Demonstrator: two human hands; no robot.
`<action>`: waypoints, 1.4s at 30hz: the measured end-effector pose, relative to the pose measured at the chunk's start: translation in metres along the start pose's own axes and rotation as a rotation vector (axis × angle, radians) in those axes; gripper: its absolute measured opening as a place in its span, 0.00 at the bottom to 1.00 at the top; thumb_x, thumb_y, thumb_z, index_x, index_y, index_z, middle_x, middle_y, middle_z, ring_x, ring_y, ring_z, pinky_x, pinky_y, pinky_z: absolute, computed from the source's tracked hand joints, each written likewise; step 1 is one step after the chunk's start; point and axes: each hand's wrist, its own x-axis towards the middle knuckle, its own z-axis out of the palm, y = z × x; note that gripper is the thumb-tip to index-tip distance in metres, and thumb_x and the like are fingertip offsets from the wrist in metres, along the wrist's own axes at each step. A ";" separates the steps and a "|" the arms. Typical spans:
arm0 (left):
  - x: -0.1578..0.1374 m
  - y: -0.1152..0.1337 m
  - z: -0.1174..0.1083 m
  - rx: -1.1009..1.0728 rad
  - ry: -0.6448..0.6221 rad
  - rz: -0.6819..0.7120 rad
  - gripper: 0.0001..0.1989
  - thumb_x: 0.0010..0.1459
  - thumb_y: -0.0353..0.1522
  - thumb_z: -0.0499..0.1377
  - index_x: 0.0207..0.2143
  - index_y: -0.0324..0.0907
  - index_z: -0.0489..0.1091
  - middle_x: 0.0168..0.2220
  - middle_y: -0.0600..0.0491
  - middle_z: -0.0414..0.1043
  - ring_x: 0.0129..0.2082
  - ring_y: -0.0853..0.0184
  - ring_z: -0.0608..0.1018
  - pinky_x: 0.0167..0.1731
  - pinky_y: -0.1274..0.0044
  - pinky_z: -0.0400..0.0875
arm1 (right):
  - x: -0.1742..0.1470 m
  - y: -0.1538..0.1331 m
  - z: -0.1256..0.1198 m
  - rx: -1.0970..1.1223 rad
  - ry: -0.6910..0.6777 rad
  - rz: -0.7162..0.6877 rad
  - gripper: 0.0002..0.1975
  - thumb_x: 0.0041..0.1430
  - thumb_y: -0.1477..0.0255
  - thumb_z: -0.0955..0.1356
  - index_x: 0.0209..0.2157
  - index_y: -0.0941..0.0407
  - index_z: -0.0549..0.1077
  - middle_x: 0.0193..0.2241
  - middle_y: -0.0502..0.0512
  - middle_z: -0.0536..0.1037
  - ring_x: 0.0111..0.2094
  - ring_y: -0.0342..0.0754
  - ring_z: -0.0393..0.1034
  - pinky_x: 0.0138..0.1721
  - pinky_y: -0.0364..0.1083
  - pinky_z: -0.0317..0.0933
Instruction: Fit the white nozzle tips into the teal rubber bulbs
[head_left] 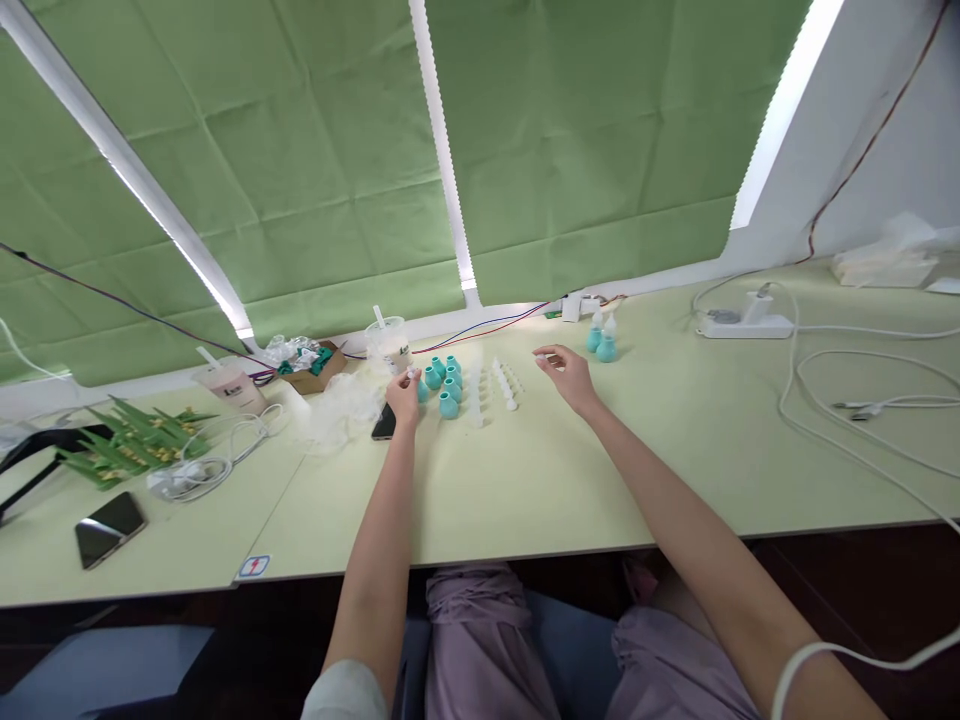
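Observation:
My left hand (405,398) is closed at the left end of a group of teal rubber bulbs (448,405), with a small white piece (412,373) at its fingertips. Part of a bulb shows right beside that hand. My right hand (568,378) hovers over the table with thumb and fingers pinched on what looks like a small white piece (540,357). Between the hands, translucent nozzles (475,400) and white small parts (504,386) lie in rows. Two teal bulbs fitted with clear tips (606,346) stand upright beyond my right hand.
A black phone (383,424) lies by my left wrist, near a crumpled plastic bag (330,412). Behind are drink cups (388,345) and a cardboard box (315,372). Further left are a plant (139,440) and another phone (110,530). A power strip (746,326) with cables is right.

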 end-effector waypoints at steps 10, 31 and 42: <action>-0.006 -0.013 0.011 -0.015 -0.107 0.066 0.18 0.43 0.41 0.65 0.33 0.37 0.74 0.31 0.49 0.74 0.32 0.66 0.74 0.38 0.74 0.69 | -0.007 -0.008 0.007 -0.026 -0.092 -0.018 0.13 0.52 0.61 0.67 0.34 0.56 0.74 0.38 0.53 0.77 0.37 0.45 0.72 0.46 0.47 0.63; -0.017 -0.006 0.003 0.072 -0.120 0.244 0.26 0.47 0.39 0.64 0.49 0.40 0.69 0.44 0.46 0.69 0.41 0.63 0.73 0.46 0.71 0.66 | -0.015 -0.007 0.020 0.146 -0.194 0.050 0.13 0.44 0.63 0.73 0.28 0.58 0.73 0.34 0.55 0.78 0.36 0.47 0.74 0.45 0.50 0.69; -0.082 0.078 0.023 0.173 -0.487 0.734 0.12 0.58 0.40 0.58 0.41 0.46 0.74 0.38 0.48 0.75 0.44 0.58 0.73 0.51 0.66 0.59 | -0.025 -0.012 0.039 0.391 -0.218 0.211 0.22 0.36 0.59 0.75 0.31 0.59 0.72 0.34 0.56 0.77 0.37 0.47 0.74 0.43 0.46 0.68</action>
